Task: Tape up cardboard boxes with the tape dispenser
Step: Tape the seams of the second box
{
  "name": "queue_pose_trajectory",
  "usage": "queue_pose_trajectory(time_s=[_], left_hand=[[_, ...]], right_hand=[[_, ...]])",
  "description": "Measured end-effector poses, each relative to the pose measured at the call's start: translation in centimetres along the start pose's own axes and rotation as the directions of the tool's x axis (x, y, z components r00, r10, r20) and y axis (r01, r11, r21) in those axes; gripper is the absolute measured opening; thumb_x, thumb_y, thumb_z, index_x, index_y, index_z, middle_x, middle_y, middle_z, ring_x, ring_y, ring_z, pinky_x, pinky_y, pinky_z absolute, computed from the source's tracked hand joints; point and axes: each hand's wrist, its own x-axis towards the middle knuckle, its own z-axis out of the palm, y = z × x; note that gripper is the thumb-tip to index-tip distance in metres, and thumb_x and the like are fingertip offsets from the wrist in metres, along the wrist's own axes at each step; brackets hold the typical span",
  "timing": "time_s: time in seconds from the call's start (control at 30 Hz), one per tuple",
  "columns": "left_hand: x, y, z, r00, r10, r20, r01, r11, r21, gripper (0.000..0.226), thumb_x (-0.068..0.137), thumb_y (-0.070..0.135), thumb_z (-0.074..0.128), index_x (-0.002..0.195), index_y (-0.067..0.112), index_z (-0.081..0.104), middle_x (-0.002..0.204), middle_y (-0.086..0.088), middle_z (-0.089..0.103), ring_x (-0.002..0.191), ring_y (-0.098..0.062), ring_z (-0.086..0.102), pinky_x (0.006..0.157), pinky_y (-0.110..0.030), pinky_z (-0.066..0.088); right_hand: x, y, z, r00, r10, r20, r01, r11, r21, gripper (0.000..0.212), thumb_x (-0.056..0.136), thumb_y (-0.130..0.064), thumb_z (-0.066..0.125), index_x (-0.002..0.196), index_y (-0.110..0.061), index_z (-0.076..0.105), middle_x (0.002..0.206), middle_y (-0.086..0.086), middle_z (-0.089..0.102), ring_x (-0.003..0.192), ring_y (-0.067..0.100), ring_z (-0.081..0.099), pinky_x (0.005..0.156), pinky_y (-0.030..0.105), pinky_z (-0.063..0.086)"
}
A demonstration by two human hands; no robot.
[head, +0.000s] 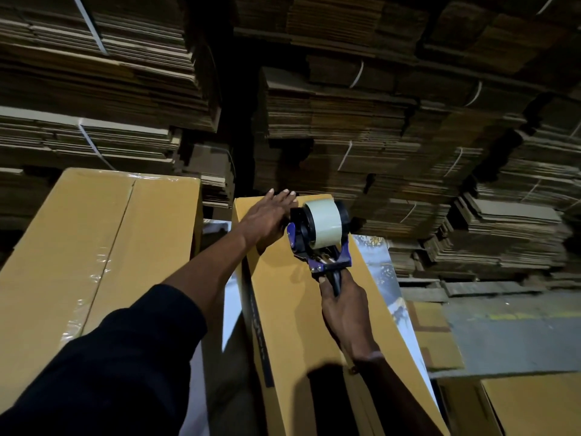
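Resting on the narrow cardboard box near its far end, the tape dispenser looks light and rigid, best held by its handle, which the right hand grips; the left hand presses flat beside it.

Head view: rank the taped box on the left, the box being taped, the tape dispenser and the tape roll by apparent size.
1. Taped box, although nearness may inflate it.
2. Box being taped, partly covered by arms.
3. Tape dispenser.
4. Tape roll.
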Motion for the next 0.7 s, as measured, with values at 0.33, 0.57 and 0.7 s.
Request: queue_pose_trajectory(time_s=[0.33,0.57,0.7], left_hand=[[-1.6,1.2,1.1,0.998,0.041,-0.05,-0.042,0.999,-0.01,0.063,0.106,0.023,0.051,0.164,0.015,0.026,0.172,-0.01,0.019,0.16,-0.026,0.01,0.13,-0.043,0.002],[-3.4,2.2,2.3,0.995,0.094,-0.039,-0.096,0.993,-0.067,0.065,0.102,0.017,0.052,0.163,0.015,0.029,0.17,-0.008,0.027,0.159,-0.021,0.017,0.131,-0.039,0.008],[-3.6,2.4,2.2,0.998,0.054,-0.033,-0.056,0.995,-0.085,0.066,0.102,0.017,0.052,0.164,0.019,0.028,0.171,-0.007,0.026,0.159,-0.02,0.018,0.131,-0.034,0.006]], right_hand=[[-2.2,1.1,-0.7,1.0,0.024,0.019,-0.025,0.999,0.026,0.03,0.101,-0.025,0.06,0.129,-0.016,0.059,0.086,0.002,0.07,0.079,0.024,0.064,0.063,0.029,0.041],[-2.6,0.8,-0.7,1.0,0.011,0.004,-0.011,1.0,0.028,0.025,0.1,-0.02,0.061,0.124,-0.013,0.06,0.083,-0.002,0.065,0.074,0.018,0.058,0.061,0.025,0.035],[-2.5,0.6,-0.9,1.0,0.018,0.022,-0.018,1.0,0.006,0.024,0.1,-0.024,0.06,0.122,-0.013,0.061,0.09,0.005,0.07,0.085,0.028,0.064,0.065,0.03,0.04]])
